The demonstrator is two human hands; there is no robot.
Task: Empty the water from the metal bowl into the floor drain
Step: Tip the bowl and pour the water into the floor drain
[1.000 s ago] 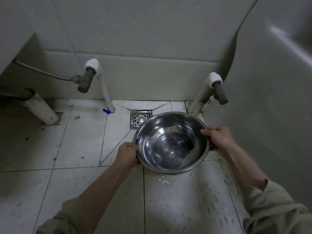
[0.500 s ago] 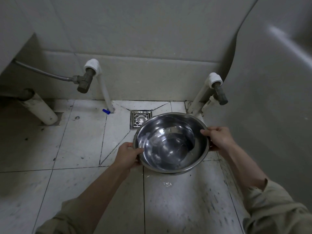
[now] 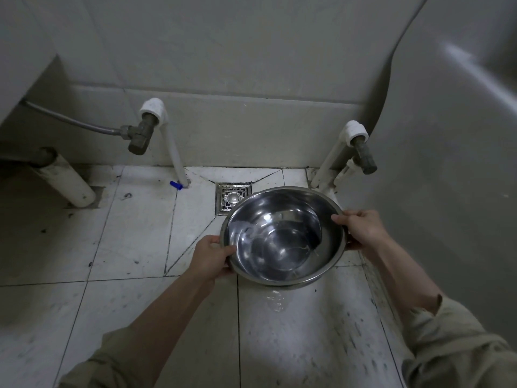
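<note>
I am looking down at a white tiled floor (image 3: 134, 239), scuffed and speckled with dark marks, where it meets a pale tiled wall (image 3: 251, 51). My left hand (image 3: 209, 257) is clamped on the left rim of the metal bowl (image 3: 282, 236), thumb over the edge, and my right hand (image 3: 361, 228) grips the right rim the same way, so the bowl hangs between them above the floor. It holds a shallow pool of water that shows as a faint line low on the near inside wall. The floor drain (image 3: 233, 198), a square metal grate with a round centre, lies just beyond my left hand, and the far-left rim of the bowl covers its near right corner from my view. Further left beyond that hand, a white pipe (image 3: 174, 155) rises from the floor to a dull metal valve (image 3: 140, 137) with a braided hose (image 3: 70, 121) running off left, and a small blue cap (image 3: 175, 184) lies at the pipe's foot. A thick white pipe (image 3: 67, 180) slants into the floor far to the left. Beyond my right hand stands a second white pipe (image 3: 330, 161) and valve (image 3: 363, 158), close by the bowl's far rim. A large grey curved body (image 3: 447, 135) fills the space to the right of that hand. A small wet patch (image 3: 275, 301) glints on the tile below the bowl, nearer me.
</note>
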